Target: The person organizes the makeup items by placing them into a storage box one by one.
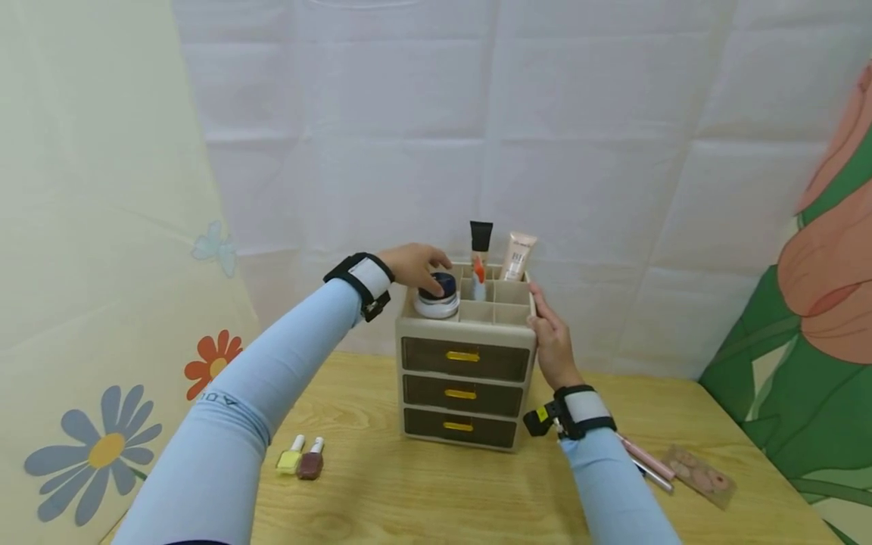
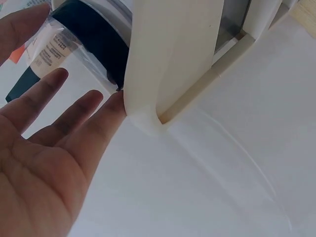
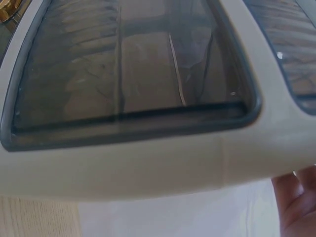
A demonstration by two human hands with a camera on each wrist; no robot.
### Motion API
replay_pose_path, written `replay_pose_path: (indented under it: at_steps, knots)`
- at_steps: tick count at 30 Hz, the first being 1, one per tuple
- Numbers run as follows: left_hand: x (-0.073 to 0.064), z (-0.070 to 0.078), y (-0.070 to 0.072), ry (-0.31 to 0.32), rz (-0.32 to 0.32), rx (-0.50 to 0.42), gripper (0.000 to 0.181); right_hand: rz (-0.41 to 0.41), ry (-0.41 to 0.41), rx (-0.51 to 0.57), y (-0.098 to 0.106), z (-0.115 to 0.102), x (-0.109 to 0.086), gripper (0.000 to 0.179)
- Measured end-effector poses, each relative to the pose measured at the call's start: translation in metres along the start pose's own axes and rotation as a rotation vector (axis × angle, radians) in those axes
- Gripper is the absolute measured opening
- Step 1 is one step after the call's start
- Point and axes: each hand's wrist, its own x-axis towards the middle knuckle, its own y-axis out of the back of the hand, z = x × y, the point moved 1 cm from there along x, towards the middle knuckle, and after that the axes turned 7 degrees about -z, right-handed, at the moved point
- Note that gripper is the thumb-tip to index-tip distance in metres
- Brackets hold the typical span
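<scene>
Organizer upright on the table, its three dark drawers closed, each with a yellow handle. The jar, dark-lidded, sits in the organizer's left top compartment. Left hand: at the organizer's upper left, over the jar; fingers spread and only slightly bent, thumb reaching over the lid, no firm grasp visible. Right hand: laid along the organizer's right side near the top, fingers extended against it and pressing rather than enclosing anything. Black-capped tube and pale tube stand in the organizer's rear compartments, the latter tilted. Left of the organizer's base: yellow bottle and mauve bottle, side by side. Right of it: pink stick and palette.
</scene>
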Motion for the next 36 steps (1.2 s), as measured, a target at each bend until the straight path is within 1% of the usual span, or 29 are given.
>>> replay_pose_path:
  at_steps: [3, 6, 10, 14, 18, 21, 24, 27, 30, 34, 36]
  knots:
    - [-0.003, 0.001, 0.002, -0.012, 0.013, 0.001, 0.053, -0.003, 0.012, -0.009, 0.000, 0.001, 0.000, 0.055]
    - [-0.008, 0.005, 0.002, -0.026, 0.032, 0.020, 0.053, -0.007, 0.011, -0.020, 0.002, 0.001, 0.000, 0.055]
    - [-0.016, 0.015, 0.000, -0.042, 0.060, 0.080, 0.052, -0.011, -0.002, -0.039, 0.007, 0.000, -0.001, 0.055]
    - [-0.024, 0.025, -0.006, -0.079, 0.082, 0.145, 0.052, -0.014, -0.016, -0.060, 0.010, -0.001, -0.001, 0.055]
    - [-0.032, 0.033, -0.015, -0.117, 0.113, 0.185, 0.052, -0.014, -0.024, -0.073, 0.012, -0.002, 0.000, 0.055]
    - [-0.038, 0.039, -0.023, -0.145, 0.151, 0.207, 0.048, -0.016, -0.021, -0.074, 0.015, -0.003, 0.000, 0.055]
    - [-0.044, 0.045, -0.030, -0.176, 0.193, 0.251, 0.043, -0.024, -0.017, -0.077, 0.018, -0.004, -0.001, 0.055]
    - [-0.050, 0.052, -0.039, -0.202, 0.224, 0.304, 0.043, -0.022, -0.021, -0.086, 0.022, -0.004, -0.002, 0.054]
    - [-0.055, 0.058, -0.047, -0.229, 0.255, 0.329, 0.044, -0.018, -0.025, -0.095, 0.025, -0.005, -0.004, 0.054]
    - [-0.059, 0.066, -0.060, -0.257, 0.303, 0.355, 0.044, -0.014, -0.034, -0.097, 0.028, -0.007, -0.007, 0.054]
    - [-0.060, 0.069, -0.068, -0.263, 0.319, 0.385, 0.045, -0.013, -0.039, -0.097, 0.029, -0.008, -0.008, 0.054]
